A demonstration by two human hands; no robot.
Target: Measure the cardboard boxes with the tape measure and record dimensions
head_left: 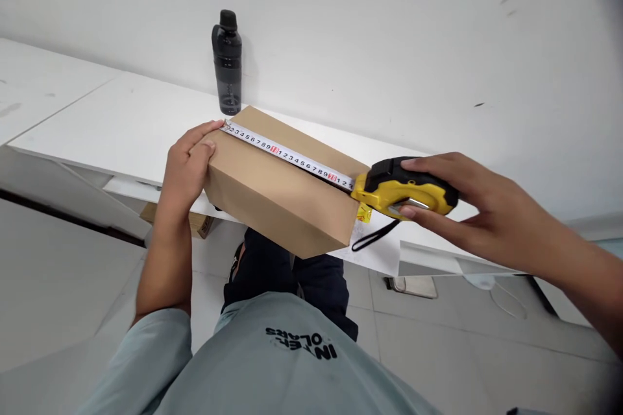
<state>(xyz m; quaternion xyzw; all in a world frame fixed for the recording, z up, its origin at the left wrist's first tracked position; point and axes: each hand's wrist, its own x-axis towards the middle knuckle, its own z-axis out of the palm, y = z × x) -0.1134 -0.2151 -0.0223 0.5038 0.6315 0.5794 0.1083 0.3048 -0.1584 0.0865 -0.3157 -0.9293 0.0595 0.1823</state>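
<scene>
A brown cardboard box (277, 188) lies tilted across the front of the white table. Its left end is gripped by my left hand (187, 155), with the index fingertip at the tape's metal hook on the box edge. The white tape blade (292, 154) runs along the top of the box, its numbers showing past the red 20 mark. At the box's right end, my right hand (467, 201) is closed around the yellow and black tape measure (409, 188), thumb and fingers on opposite sides of the case. A black wrist strap (374, 237) dangles from it.
A dark water bottle (228, 65) stands behind the box, by the wall. A small yellow packet (364, 213) is partly hidden beside the box. Under the white table (97, 113) are another cardboard box (199, 224) and a phone-like flat object (413, 286).
</scene>
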